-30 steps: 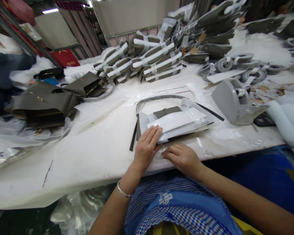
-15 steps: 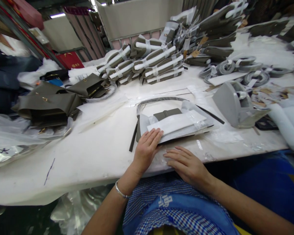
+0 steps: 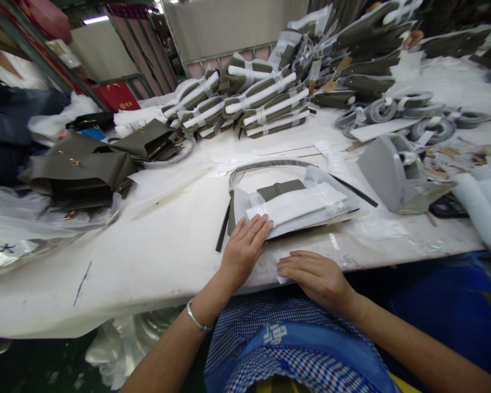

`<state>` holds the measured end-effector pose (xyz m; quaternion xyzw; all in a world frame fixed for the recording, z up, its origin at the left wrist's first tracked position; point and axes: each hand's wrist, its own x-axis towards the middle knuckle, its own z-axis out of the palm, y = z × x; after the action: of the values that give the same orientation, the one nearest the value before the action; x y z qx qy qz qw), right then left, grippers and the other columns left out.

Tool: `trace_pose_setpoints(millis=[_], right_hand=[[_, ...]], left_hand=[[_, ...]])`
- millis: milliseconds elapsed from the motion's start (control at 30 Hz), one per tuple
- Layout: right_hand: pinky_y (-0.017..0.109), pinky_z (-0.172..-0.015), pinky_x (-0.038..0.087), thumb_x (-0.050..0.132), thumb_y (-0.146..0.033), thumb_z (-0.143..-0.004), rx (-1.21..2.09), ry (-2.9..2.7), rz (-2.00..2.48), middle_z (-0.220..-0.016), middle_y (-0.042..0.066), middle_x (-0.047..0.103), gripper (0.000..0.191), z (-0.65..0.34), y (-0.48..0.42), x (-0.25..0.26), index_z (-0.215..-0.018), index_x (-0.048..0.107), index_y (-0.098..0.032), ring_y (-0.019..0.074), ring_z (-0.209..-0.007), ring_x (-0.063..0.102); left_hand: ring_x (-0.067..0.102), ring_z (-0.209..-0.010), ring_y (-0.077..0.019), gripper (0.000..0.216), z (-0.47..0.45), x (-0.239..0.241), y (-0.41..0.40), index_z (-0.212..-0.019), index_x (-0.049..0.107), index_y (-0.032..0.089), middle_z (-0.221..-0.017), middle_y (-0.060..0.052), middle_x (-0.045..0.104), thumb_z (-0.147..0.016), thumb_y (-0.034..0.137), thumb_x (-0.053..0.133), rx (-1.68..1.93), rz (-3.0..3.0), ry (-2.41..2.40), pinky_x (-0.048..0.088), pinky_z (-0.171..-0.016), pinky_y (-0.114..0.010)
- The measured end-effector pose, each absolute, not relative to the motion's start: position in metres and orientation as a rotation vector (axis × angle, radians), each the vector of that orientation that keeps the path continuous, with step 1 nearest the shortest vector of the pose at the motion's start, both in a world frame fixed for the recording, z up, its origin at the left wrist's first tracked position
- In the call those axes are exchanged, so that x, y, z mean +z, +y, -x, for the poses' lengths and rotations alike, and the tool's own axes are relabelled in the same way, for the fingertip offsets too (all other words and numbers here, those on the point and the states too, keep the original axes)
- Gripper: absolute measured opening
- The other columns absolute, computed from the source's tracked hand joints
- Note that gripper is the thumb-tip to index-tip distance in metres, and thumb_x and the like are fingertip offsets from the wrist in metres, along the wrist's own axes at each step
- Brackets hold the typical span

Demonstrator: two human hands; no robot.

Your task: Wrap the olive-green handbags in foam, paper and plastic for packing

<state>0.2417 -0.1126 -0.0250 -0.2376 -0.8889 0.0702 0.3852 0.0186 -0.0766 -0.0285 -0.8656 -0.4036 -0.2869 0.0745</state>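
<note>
While the left hand point(image 3: 245, 248) stays flat with fingers extended on the white padded wrapping point(image 3: 298, 204) of an olive leather bag point(image 3: 286, 189) near the front edge of the white-covered table point(image 3: 147, 256), the right hand point(image 3: 317, 275) has drawn its spread fingers together by a clear film scrap point(image 3: 282, 279); I cannot tell whether they pinch it. One hand alone steadies the bag. A grey, angular plastic holder point(image 3: 384, 172) crowds its right.

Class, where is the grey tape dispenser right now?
In the head view, the grey tape dispenser stands on the right side of the white table, between the partly wrapped bag and the pale rolls.
</note>
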Motion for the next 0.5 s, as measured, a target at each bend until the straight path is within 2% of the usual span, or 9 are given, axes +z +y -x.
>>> trace_pose_setpoints(millis=[167, 400, 500], right_hand=[[0.036, -0.091, 0.060, 0.053, -0.006, -0.092, 0.044, -2.319, 0.579, -0.104, 0.007, 0.075, 0.025, -0.246, -0.117, -0.003, -0.108, 0.070, -0.016, 0.0177, -0.096, 0.072], [0.031, -0.088, 0.058, 0.053, -0.003, -0.090, -0.092, -2.363, 0.596, -0.099, 0.002, 0.076, 0.027, -0.241, -0.086, 0.039, -0.104, 0.070, -0.019, 0.0152, -0.086, 0.072], [0.029, -0.082, 0.056, 0.053, -0.005, -0.090, -0.121, -2.373, 0.626, -0.094, 0.001, 0.076, 0.025, -0.235, -0.064, 0.052, -0.100, 0.071, -0.020, 0.0156, -0.082, 0.071]], left_hand=[[0.042, -0.139, -0.0203, 0.047, -0.019, -0.032, -0.077, -0.142, 0.045, 0.014, -0.145, -0.010, 0.052, -0.095, 0.011, 0.052, -0.836, 2.569, -1.211, 0.040, -0.115, -0.042], [0.037, -0.142, -0.0237, 0.053, -0.021, -0.038, -0.081, -0.146, 0.039, 0.014, -0.150, -0.012, 0.045, -0.095, 0.010, 0.051, -0.774, 2.577, -1.234, 0.040, -0.115, -0.045], [0.044, -0.136, -0.0256, 0.050, -0.024, -0.038, -0.083, -0.143, 0.043, 0.015, -0.145, -0.014, 0.050, -0.094, 0.011, 0.053, -0.838, 2.547, -1.257, 0.044, -0.112, -0.045]])
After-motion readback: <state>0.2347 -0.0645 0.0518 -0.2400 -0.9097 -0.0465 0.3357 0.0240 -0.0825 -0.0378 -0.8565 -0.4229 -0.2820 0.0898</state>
